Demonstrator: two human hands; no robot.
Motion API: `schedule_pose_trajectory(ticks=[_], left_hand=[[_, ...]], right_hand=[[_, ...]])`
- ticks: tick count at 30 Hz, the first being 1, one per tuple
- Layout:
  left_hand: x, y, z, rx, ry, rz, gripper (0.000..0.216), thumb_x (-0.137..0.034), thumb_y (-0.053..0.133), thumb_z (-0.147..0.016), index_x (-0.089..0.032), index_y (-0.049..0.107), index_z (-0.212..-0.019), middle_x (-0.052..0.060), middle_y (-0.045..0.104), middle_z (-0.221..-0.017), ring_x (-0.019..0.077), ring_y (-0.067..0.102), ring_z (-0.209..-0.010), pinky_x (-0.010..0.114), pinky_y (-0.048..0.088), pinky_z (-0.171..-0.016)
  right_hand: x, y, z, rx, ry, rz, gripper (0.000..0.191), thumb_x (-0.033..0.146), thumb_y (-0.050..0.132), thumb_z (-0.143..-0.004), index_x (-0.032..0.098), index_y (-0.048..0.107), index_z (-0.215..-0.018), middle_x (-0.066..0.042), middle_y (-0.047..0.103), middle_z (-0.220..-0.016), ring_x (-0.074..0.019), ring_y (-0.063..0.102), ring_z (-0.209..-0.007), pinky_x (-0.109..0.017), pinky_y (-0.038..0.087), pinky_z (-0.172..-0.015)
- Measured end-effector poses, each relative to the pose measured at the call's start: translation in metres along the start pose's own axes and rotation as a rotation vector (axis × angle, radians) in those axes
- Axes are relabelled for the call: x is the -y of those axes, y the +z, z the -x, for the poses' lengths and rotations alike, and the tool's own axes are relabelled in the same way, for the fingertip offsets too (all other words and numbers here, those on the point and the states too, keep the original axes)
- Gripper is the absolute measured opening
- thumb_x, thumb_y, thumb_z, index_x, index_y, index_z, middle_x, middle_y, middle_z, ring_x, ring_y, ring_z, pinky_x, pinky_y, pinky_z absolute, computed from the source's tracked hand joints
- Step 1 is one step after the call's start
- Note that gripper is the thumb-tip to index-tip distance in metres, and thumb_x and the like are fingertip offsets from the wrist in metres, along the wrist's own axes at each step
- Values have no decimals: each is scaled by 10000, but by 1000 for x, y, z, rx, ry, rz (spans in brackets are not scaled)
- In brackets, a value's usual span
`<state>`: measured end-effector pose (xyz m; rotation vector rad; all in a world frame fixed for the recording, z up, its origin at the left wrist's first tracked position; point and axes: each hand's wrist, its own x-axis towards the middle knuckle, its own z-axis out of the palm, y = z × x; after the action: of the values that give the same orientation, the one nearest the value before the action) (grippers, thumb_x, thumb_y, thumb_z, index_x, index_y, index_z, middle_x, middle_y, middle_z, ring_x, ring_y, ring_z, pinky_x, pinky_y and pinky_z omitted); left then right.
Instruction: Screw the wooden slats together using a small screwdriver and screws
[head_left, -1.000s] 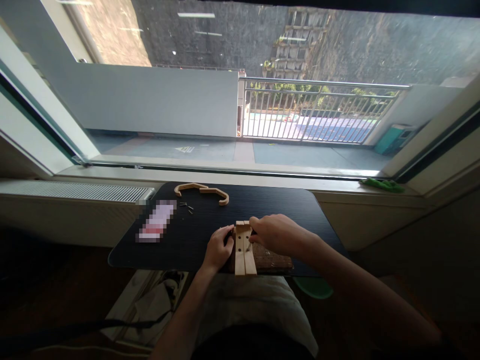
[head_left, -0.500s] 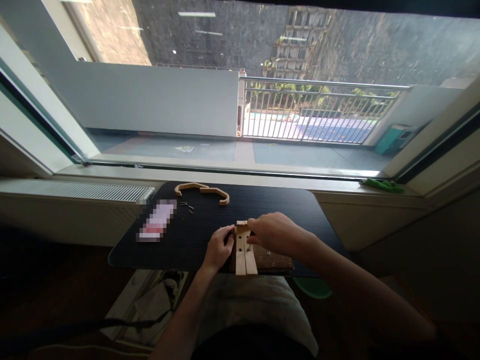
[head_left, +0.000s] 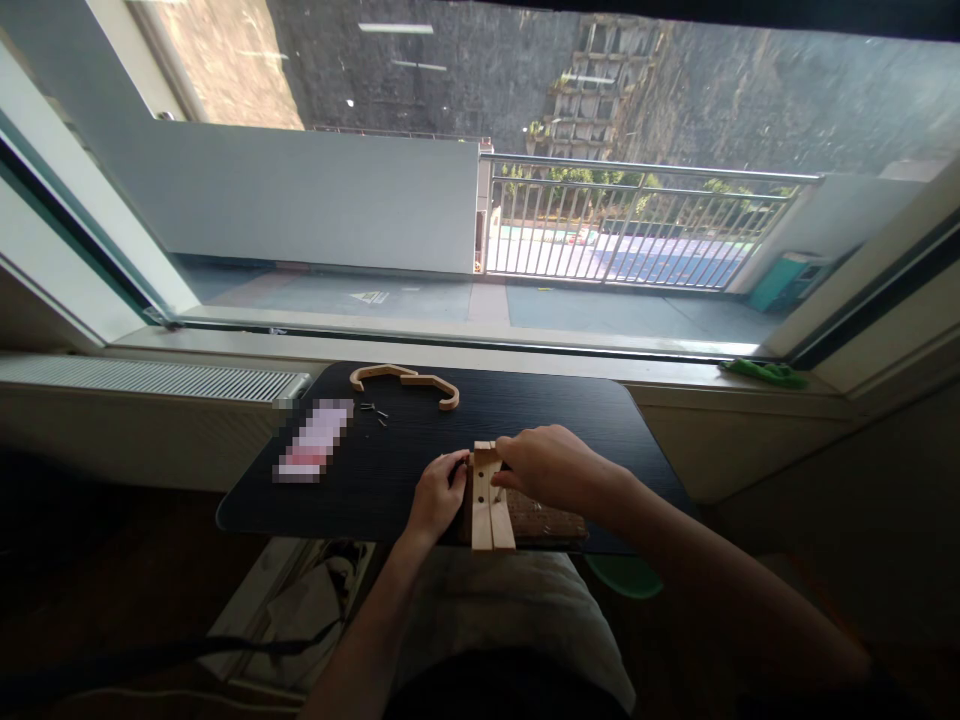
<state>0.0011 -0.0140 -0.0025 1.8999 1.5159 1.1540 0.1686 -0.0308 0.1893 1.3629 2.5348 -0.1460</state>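
Observation:
Two pale wooden strips (head_left: 487, 500) lie side by side on edge near the front of a black table (head_left: 570, 410), on top of a brown board (head_left: 544, 522). My left hand (head_left: 435, 497) is curled against the left side of the strips, holding them. My right hand (head_left: 551, 467) is closed in a pinch at the top of the right strip, on something small that I cannot make out. The left strip has small holes along it.
A curved wooden piece (head_left: 409, 381) lies at the back of the table, with a few small dark screws or nails (head_left: 373, 411) beside it. A blurred pink-white packet (head_left: 313, 450) is at the left. A green cloth (head_left: 765, 370) rests on the window sill.
Both hands stay at the strips; my right hand has shifted very slightly. Nothing else has moved.

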Motion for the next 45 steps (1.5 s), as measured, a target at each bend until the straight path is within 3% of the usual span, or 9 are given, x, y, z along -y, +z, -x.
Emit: schedule_pose_trajectory(ticks=[26,45], left_hand=[[-2,-1,2,45,-1,-2,322,-130,473,-863,-197,665,-1113,74,712,-1140,228,636,-1101,432,431,-1071],[-4,-3,2,48,14,-26,329,-128,495,-827,-169,670,-1102,95,715,-1123,249,644,-1088,448,453,-1055]], right_hand=[[2,1,-2,-29,17,17,318,433,539,-920,165,706,-952,-127,746,-870,-288,710,-828,-307,479,-617],[4,-4,-5,42,55,8,400,469,491,-935,162,749,-923,-130,746,-844,-269,705,-788,-300,463,-593]])
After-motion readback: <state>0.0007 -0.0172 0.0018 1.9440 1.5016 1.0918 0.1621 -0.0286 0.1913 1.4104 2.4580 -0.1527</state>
